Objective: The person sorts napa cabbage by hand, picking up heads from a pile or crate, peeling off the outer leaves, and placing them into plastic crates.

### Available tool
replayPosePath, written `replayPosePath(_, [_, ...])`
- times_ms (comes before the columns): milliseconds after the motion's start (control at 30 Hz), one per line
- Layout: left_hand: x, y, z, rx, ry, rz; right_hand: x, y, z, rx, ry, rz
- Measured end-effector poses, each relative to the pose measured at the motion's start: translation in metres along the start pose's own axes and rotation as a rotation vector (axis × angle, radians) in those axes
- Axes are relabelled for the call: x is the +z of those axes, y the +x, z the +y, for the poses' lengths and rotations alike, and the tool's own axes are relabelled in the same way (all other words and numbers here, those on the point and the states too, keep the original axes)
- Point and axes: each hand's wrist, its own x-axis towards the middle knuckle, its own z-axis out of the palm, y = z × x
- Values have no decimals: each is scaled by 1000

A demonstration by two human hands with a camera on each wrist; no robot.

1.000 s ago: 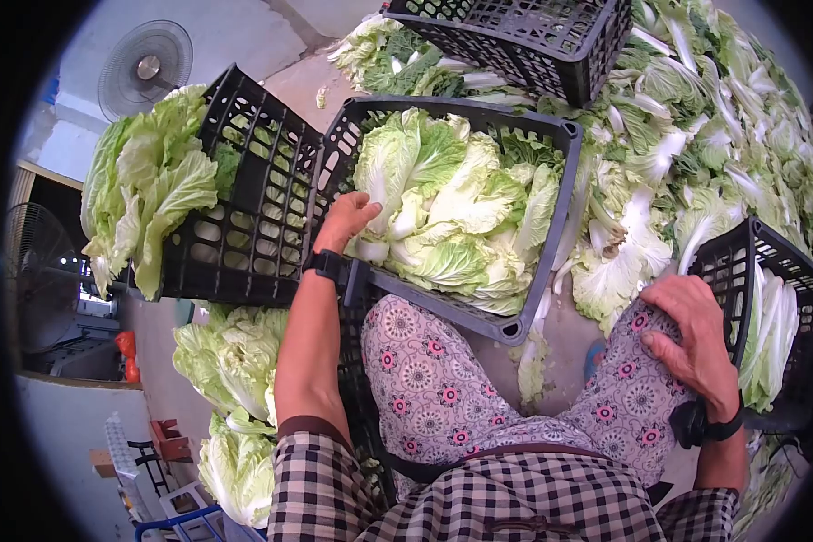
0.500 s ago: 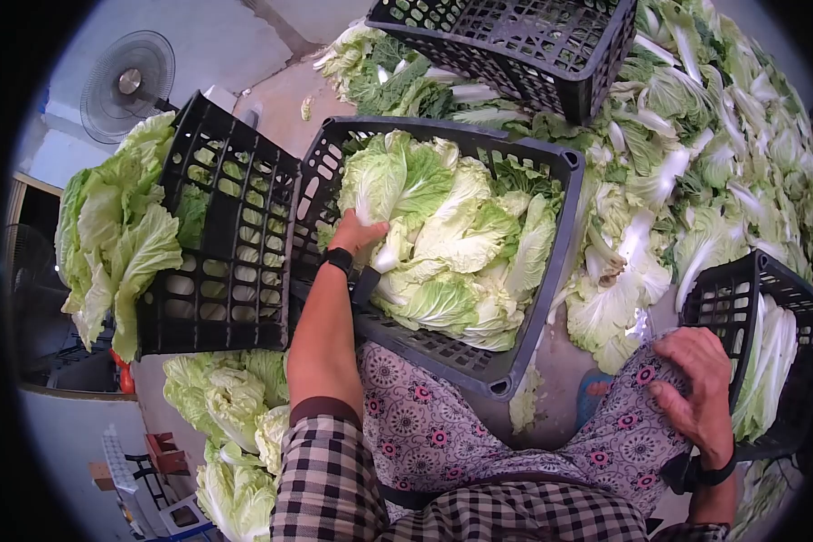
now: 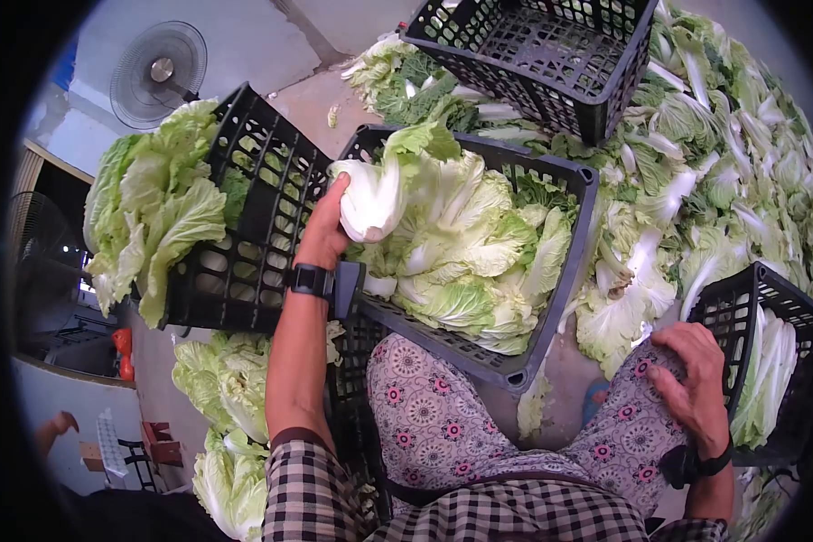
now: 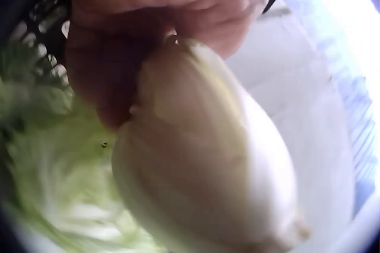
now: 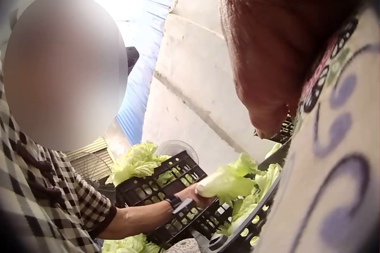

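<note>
The left hand (image 3: 323, 230) grips a napa cabbage (image 3: 375, 194) by its white base, fingers curled round it, holding it above the near left corner of the full black crate (image 3: 565, 239); the leafy tip points far and right, over the other cabbages there. In the left wrist view the pale stem end (image 4: 202, 164) lies just below the palm. The right hand (image 3: 696, 379) rests spread flat on the patterned knee (image 3: 628, 406), just beside a smaller crate (image 3: 745, 289) on the right.
</note>
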Motion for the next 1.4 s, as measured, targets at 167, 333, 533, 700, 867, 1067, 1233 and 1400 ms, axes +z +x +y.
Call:
replayPosePath(167, [64,-90,-19,-70,-343,-394,2,-4,0,-47,29,-11])
replayPosePath(333, [131,-174,-67,-295,-372,-337,5,-14,-16,-184,-16,48])
replayPosePath(533, [182,-244,-105,-291,-78,-658,10,-8,-63,-459,-58,8])
replayPosePath(700, [134,-224,-97,-179,256,-756,5,-12,-60,-136,195,71])
replayPosePath(867, [138,-246,-85,632,745,-452,8,-6,-72,44,545,112])
replayPosePath(1067, [139,-250,-89,266,340,-484,9,5,-93,15,748,-69])
replayPosePath(1233, [133,-245,-98,429,356,-388,17,4,-93,52,869,-232])
replayPosePath(1400, [151,-263,-102,473,518,-481,24,4,-92,65,854,-252])
